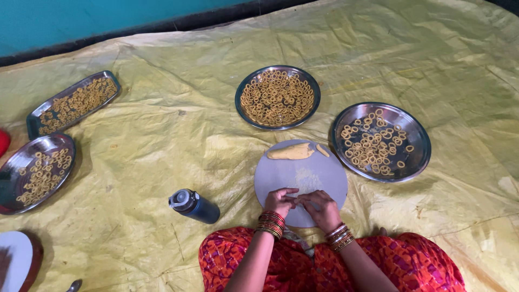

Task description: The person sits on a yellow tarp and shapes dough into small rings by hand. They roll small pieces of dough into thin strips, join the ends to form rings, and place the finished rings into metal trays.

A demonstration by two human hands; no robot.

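My left hand [280, 201] and my right hand [322, 206] meet fingertip to fingertip over the near edge of a round grey board [300, 172]. They pinch a small piece of yellow dough [297, 200] between them, mostly hidden by the fingers. A larger lump of yellow dough [291, 152] lies at the board's far edge, with a small strip [322, 150] beside it. Bangles circle both wrists. Just beyond the board sits a round steel plate [277, 98] full of small dough rings. Another steel plate [381, 141] at the right holds fewer rings.
A dark blue bottle [194, 206] lies on the yellow sheet [162, 151] left of my knee. At far left are a rectangular steel tray [72, 103] and a round steel plate [35, 173], both with rings. A second round board [15, 259] shows at the bottom left corner.
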